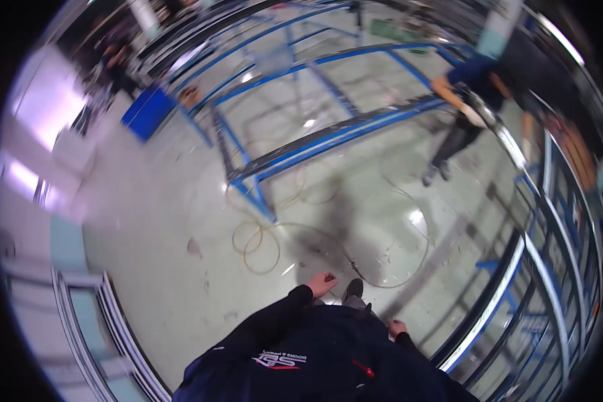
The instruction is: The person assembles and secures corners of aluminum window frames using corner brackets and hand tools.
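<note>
My left hand (322,284) hangs in front of my body above the floor, its fingers loosely bent with a small gap by the thumb; I see nothing in it. Lower and to the right is my right hand (396,327), partly hidden by my dark jacket (328,348), its fingers curled in with no object showing. Neither hand touches anything that I can see. A thin hose (261,249) lies coiled on the floor ahead, and its line runs past my shoe (354,289).
A long blue-framed work table (335,137) stands ahead. At the right a co-worker (472,90) handles a long profile (509,143) beside racks of metal frames (549,268). Pale frames (80,328) stand at the left; a blue bin (147,114) is farther back.
</note>
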`<state>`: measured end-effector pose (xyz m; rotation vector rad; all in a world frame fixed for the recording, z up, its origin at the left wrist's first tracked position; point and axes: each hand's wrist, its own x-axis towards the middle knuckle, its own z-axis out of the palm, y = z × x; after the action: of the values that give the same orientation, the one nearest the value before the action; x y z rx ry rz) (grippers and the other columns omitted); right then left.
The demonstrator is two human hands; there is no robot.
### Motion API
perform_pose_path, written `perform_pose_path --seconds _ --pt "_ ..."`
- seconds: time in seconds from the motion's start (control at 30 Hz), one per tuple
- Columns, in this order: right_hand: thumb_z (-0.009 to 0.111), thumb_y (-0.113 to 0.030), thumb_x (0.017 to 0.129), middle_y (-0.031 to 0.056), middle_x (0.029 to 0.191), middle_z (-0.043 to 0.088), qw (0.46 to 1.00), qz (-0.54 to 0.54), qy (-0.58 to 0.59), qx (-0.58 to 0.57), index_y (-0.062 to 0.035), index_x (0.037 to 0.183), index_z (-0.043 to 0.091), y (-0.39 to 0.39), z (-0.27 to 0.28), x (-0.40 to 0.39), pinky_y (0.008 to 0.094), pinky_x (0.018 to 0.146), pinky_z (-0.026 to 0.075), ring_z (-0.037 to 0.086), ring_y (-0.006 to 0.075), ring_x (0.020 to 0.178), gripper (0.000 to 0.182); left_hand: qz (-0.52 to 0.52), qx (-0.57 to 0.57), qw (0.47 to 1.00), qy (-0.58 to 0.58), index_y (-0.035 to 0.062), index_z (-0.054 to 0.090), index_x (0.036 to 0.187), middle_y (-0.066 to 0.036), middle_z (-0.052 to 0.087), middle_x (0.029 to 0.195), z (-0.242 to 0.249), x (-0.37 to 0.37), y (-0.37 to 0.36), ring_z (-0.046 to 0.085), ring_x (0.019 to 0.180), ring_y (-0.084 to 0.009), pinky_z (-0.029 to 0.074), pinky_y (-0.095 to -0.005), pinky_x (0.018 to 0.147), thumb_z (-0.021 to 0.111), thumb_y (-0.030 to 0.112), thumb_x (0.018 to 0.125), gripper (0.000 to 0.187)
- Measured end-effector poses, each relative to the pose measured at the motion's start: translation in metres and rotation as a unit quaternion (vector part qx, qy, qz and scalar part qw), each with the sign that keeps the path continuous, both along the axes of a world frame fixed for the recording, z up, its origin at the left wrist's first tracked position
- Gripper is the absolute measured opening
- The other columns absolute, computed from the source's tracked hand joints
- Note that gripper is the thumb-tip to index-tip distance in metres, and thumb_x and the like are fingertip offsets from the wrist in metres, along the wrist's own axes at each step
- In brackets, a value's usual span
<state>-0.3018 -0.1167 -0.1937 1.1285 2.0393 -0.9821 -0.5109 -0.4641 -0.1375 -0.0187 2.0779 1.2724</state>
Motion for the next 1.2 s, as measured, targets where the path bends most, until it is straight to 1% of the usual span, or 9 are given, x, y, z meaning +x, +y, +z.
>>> perform_pose_path --seconds 0.17,0.37,0.47,0.53,0.67,0.8,1.03,1.13,1.2 --pt "0.065 -0.034 0.089 0.0115 0.079 0.071 0.998 0.024 0.056 -0.005 -0.0001 0.112 0.064 0.047 -0.043 -0.170 0.0343 0.047 0.050 0.067 0.0204 0.059 0.041 0.312 -0.021 0.947 0.072 0.0028 0.065 0.112 -0.013 0.070 0.096 -0.042 0.000 -0.107 0.068 0.090 -0.0255 0.052 -0.0363 0.083 0.063 0.025 0.091 0.031" --pt "0.062 -0.030 0.092 0.0095 0.085 0.068 0.987 0.033 0.154 -0.005 -0.0017 0.115 0.062 -0.080 -0.025 -0.372 0.0329 0.049 0.046 0.065 0.0198 0.063 0.037 0.692 -0.076 0.709 0.111 0.0025 0.057 0.098 -0.014 0.068 0.086 -0.096 0.016 -0.310 0.067 0.079 -0.0210 0.054 -0.0339 0.072 0.051 0.008 0.095 0.009" --pt "0.062 -0.028 0.092 0.0112 0.098 0.067 0.977 -0.047 0.201 -0.058 -0.0024 0.121 0.058 -0.234 0.026 -0.429 0.0336 0.057 0.049 0.065 0.0211 0.074 0.039 0.717 -0.010 0.694 0.062 0.0021 0.054 0.100 -0.014 0.067 0.084 -0.074 0.005 -0.401 0.066 0.074 -0.0189 0.055 -0.0325 0.067 0.046 0.006 0.097 0.009" --pt "0.065 -0.025 0.090 0.0134 0.102 0.065 0.937 0.108 0.330 0.037 -0.0015 0.121 0.057 -0.306 -0.017 -0.452 0.0363 0.067 0.053 0.065 0.0230 0.080 0.040 0.700 -0.019 0.712 0.052 0.0014 0.053 0.105 -0.014 0.067 0.084 -0.061 -0.007 -0.455 0.066 0.072 -0.0192 0.055 -0.0321 0.066 0.043 0.009 0.100 0.012" --pt "0.072 -0.019 0.085 0.0161 0.111 0.061 0.824 0.308 0.462 0.110 -0.0034 0.121 0.058 -0.503 0.114 -0.483 0.0404 0.090 0.048 0.060 0.0318 0.102 0.041 0.695 0.003 0.718 0.051 0.0023 0.053 0.107 -0.013 0.067 0.085 -0.055 -0.059 -0.550 0.066 0.071 -0.0182 0.053 -0.0302 0.063 0.043 0.012 0.102 0.014" --pt "0.071 -0.022 0.085 0.0170 0.115 0.059 0.806 0.288 0.506 0.106 -0.0034 0.116 0.058 -0.599 0.125 -0.561 0.0440 0.097 0.043 0.054 0.0378 0.112 0.039 0.676 0.037 0.735 0.048 0.0043 0.054 0.109 -0.010 0.068 0.087 -0.074 -0.132 -0.604 0.066 0.072 -0.0158 0.050 -0.0278 0.061 0.044 0.014 0.102 0.015" --pt "0.072 -0.045 0.084 0.0232 0.121 0.060 0.840 0.206 0.489 0.113 0.0013 0.121 0.055 -0.742 0.078 -0.771 0.0441 0.099 0.044 0.055 0.0401 0.116 0.062 0.586 0.109 0.803 0.018 0.0045 0.054 0.116 -0.010 0.066 0.102 -0.026 -0.348 -0.736 0.066 0.088 -0.0180 0.052 -0.0311 0.073 0.047 0.019 0.103 0.021" --pt "0.071 -0.054 0.083 0.0248 0.117 0.064 0.944 0.245 0.214 0.050 0.0025 0.120 0.058 -0.792 0.089 -0.874 0.0431 0.097 0.047 0.060 0.0390 0.113 0.069 0.557 0.038 0.830 -0.002 0.0044 0.054 0.117 -0.011 0.067 0.106 -0.020 -0.420 -0.838 0.067 0.091 -0.0189 0.052 -0.0316 0.075 0.050 0.022 0.101 0.024" --pt "0.070 -0.062 0.080 0.0256 0.116 0.066 0.949 0.228 0.211 0.062 0.0054 0.126 0.056 -0.810 0.085 -0.911 0.0420 0.097 0.048 0.062 0.0389 0.113 0.082 0.574 -0.002 0.818 -0.020 0.0011 0.058 0.113 -0.011 0.068 0.099 -0.033 -0.442 -0.906 0.067 0.083 -0.0179 0.053 -0.0293 0.069 0.052 0.019 0.099 0.023"
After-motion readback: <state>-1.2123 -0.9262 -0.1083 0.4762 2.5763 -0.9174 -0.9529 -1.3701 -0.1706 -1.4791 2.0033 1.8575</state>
